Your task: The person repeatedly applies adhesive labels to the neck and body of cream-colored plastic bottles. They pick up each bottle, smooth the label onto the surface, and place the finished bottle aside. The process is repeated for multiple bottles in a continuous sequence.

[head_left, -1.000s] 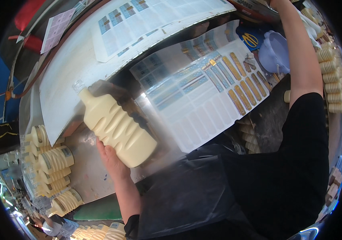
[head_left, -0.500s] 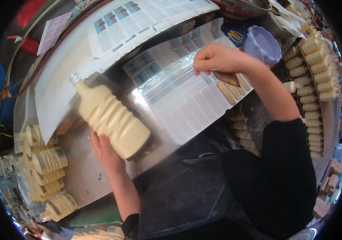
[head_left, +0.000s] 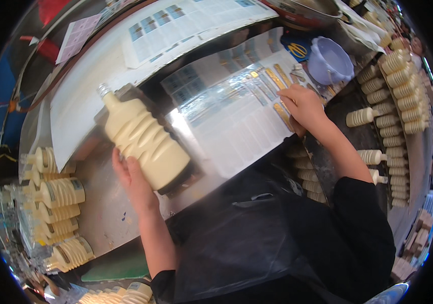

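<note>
A cream-coloured plastic bottle (head_left: pixel 148 139) with a rippled body and clear neck lies tilted on the bench, its neck pointing to the far left. My left hand (head_left: pixel 136 177) grips its near side, thumb on top and the other fingers partly hidden. To the right lies a sheet of labels (head_left: pixel 226 131) with pale backing, a shiny film and gold strips (head_left: pixel 276 77). Over the sheet's right part, beside the gold strips, is my right hand (head_left: pixel 305 107), fingers bent and closed. Whatever is between those fingertips is too small to make out.
A lavender bucket (head_left: pixel 331 61) stands beyond my right hand. Cream bottles with labels (head_left: pixel 60 197) are stacked at the left, and rows of more bottles (head_left: pixel 404 91) fill the right. A raised white board (head_left: pixel 90 96) with label sheets (head_left: pixel 176 25) spans the far side.
My right hand has moved right and nearer me, from the middle of the label sheet to its right part, uncovering gold strips. My left hand still grips the bottle.
</note>
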The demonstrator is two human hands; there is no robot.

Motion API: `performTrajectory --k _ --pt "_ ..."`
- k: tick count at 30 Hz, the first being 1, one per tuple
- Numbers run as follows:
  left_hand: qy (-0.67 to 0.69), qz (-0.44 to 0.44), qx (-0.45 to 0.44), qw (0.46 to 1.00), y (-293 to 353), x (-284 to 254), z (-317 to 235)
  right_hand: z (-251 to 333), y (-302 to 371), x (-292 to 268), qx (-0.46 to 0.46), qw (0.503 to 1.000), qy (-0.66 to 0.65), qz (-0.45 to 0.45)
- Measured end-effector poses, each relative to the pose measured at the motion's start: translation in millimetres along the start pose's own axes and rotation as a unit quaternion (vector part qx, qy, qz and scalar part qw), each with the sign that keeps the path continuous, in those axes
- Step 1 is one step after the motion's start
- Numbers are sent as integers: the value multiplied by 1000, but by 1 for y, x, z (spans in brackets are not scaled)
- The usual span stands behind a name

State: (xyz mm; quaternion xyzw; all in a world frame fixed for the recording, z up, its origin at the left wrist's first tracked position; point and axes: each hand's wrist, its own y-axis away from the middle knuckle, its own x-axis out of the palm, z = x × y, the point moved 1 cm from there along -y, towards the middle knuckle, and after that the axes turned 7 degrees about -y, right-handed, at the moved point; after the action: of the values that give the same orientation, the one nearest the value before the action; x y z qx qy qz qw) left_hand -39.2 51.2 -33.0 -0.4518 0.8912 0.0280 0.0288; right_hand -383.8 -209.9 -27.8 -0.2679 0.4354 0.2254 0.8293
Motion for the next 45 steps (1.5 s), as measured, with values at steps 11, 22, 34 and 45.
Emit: performTrajectory --k 11,22,34,45 --pt "-176 -23 314 933 30 43 -60 -23 98 -5 -101 982 140 70" --pt "-325 220 424 816 39 152 -57 47 23 -8 325 814 -430 217" --pt "-373 -16 403 836 16 83 -88 170 -43 20 22 869 -461 178" --pt "24 -92 54 994 -33 3 -75 235 -112 69 96 776 -555 284"
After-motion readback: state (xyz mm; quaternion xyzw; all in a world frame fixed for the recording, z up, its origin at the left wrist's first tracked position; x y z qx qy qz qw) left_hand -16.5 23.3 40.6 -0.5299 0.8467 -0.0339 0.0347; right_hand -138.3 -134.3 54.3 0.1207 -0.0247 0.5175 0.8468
